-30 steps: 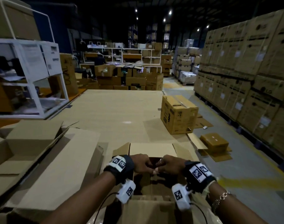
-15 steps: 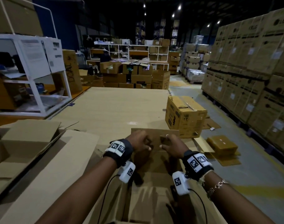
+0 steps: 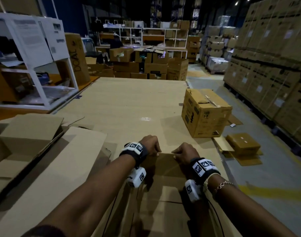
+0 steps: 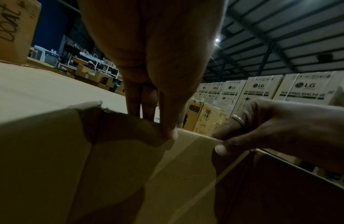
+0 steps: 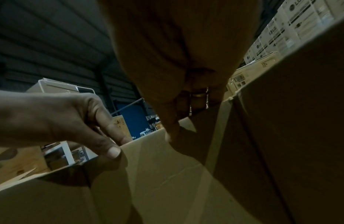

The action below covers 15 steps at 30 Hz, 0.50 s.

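A brown cardboard box [image 3: 163, 194] stands open right in front of me, its far flap [image 3: 166, 159] raised. My left hand [image 3: 150, 147] pinches the flap's top edge, thumb on the near face and fingers behind; the left wrist view shows this left hand [image 4: 167, 121] on the cardboard flap [image 4: 128, 159]. My right hand [image 3: 184, 152] pinches the same edge a little to the right, a ring on one finger. In the right wrist view the right hand [image 5: 173, 121] grips the flap [image 5: 157, 166], with the left hand [image 5: 86, 125] beside it.
A large flat cardboard sheet [image 3: 129, 103] covers the floor ahead. A closed carton [image 3: 204, 112] stands at the right, a small flat box [image 3: 242, 144] near it. An open box [image 3: 18, 144] lies at left, a white rack [image 3: 35, 65] behind. Stacked cartons [image 3: 274, 65] line the right.
Both hands, which were together low inside the box, have lifted the far flap and pushed it up and away. They now sit apart on its top edge.
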### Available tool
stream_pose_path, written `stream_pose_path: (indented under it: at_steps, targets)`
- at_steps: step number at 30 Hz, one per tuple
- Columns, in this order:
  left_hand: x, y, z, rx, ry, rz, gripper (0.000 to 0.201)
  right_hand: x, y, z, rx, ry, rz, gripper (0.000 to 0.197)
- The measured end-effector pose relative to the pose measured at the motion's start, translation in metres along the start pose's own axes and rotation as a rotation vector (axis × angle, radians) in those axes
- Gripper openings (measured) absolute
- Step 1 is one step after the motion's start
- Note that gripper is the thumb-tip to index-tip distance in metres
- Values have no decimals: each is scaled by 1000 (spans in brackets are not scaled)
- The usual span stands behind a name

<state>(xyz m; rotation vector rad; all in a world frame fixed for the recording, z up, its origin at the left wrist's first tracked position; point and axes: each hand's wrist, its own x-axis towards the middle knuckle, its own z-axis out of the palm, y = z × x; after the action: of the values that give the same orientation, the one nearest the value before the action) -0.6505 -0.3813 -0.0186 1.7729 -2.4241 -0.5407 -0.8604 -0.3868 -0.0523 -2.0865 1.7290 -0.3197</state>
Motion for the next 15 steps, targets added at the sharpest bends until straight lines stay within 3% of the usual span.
stream_pose_path:
  at_steps: [6, 12, 15]
  targets:
    - [4, -2, 1, -28, 4, 24, 22, -2, -1, 3, -26, 24, -31, 16]
    - [1, -5, -2, -192, 146, 2, 11, -2, -4, -1, 75, -15, -109, 18]
    - [-1, -2, -3, -223, 128, -27, 15, 0, -13, 0, 75, -39, -139, 18]
